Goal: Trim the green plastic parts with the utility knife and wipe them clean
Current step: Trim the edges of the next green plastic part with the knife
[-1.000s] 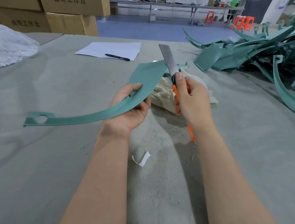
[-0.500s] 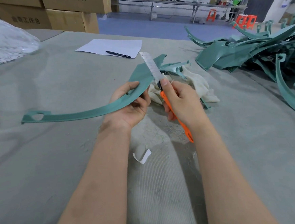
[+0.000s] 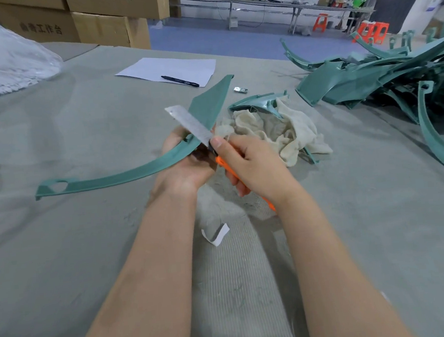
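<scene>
My left hand (image 3: pixel 186 168) grips a long curved green plastic part (image 3: pixel 125 174) near its wide end, holding it above the grey table (image 3: pixel 87 232). Its narrow end with a triangular hole points left. My right hand (image 3: pixel 255 165) grips an orange utility knife (image 3: pixel 221 163). The extended blade (image 3: pixel 189 124) lies across the part's edge just above my left fingers, tip pointing up and left. A crumpled cream cloth (image 3: pixel 279 129) lies just behind my right hand, over another green part (image 3: pixel 258 100).
A heap of green parts (image 3: pixel 384 78) fills the right side of the table. White paper (image 3: pixel 168 69) with a black pen (image 3: pixel 179 80) lies at the back. A clear plastic bag (image 3: pixel 2 60) sits far left, cardboard boxes (image 3: pixel 108 20) behind. A white paper scrap (image 3: pixel 217 235) lies between my forearms.
The knife has moved left and tilted, its blade now crossing the part's edge over my left hand. Both hands have drawn closer together. The part's wide end has swung up.
</scene>
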`<state>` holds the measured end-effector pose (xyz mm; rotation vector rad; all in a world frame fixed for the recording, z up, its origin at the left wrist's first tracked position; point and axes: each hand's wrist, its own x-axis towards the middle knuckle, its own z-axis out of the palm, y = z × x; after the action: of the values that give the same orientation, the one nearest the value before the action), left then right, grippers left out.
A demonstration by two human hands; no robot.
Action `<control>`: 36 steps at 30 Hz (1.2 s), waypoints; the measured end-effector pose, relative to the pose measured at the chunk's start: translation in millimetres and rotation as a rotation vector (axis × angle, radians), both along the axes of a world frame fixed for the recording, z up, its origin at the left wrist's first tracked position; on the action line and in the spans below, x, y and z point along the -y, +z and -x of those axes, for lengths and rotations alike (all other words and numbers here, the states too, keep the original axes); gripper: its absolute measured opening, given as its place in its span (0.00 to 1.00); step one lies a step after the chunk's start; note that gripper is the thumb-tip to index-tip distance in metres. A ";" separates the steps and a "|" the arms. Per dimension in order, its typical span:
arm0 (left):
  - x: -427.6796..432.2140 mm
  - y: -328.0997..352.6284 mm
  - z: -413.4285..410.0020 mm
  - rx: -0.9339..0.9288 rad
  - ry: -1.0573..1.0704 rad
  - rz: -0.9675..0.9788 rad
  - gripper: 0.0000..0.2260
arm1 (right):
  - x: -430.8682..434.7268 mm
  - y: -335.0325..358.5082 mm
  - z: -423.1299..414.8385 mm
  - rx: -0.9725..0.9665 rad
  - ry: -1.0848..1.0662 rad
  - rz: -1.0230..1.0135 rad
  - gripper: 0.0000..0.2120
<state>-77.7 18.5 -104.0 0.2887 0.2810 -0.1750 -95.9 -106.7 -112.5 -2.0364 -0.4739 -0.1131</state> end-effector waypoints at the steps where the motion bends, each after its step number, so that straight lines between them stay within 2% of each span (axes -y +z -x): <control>1: -1.7 -0.6 -0.4 0.006 0.002 0.027 0.13 | -2.2 0.2 1.0 0.001 0.021 0.008 0.20; 4: -4.1 -3.0 -0.2 0.029 0.012 0.066 0.08 | -5.3 0.1 4.0 -0.055 0.105 0.028 0.20; 7: -1.4 -2.7 -0.5 0.069 0.041 -0.030 0.05 | -3.4 4.4 5.5 -0.101 0.151 0.022 0.21; 9: 0.6 0.3 -0.8 0.050 0.031 -0.108 0.06 | 2.9 9.6 3.8 -0.084 0.045 -0.088 0.20; 11: 1.5 2.4 -1.9 0.045 0.029 -0.231 0.05 | 12.9 12.9 -1.3 -0.019 -0.149 -0.191 0.20; 13: 3.4 3.8 -0.9 0.058 0.018 -0.292 0.04 | 22.3 12.6 -7.0 0.027 -0.309 -0.221 0.23; 16: 4.5 3.9 0.0 0.069 0.001 -0.317 0.03 | 29.0 8.0 -12.6 0.028 -0.401 -0.230 0.28; 22: 5.0 5.1 3.1 0.093 -0.033 -0.306 0.04 | 27.3 4.1 -13.8 0.066 -0.393 -0.180 0.23; 27: 3.2 3.9 4.0 0.105 -0.057 -0.226 0.01 | 23.7 3.9 -11.2 0.034 -0.345 -0.179 0.23; 29: 3.2 3.9 4.2 0.109 -0.063 -0.181 0.05 | 21.3 3.6 -10.6 0.036 -0.302 -0.164 0.23; 36: 2.0 4.1 3.5 0.090 0.009 -0.144 0.02 | 10.9 0.1 -8.8 0.025 -0.215 -0.070 0.22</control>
<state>-81.3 16.5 -99.9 0.4369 0.2064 -0.1322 -87.1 -117.6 -112.4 -2.0144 -0.2615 -0.2812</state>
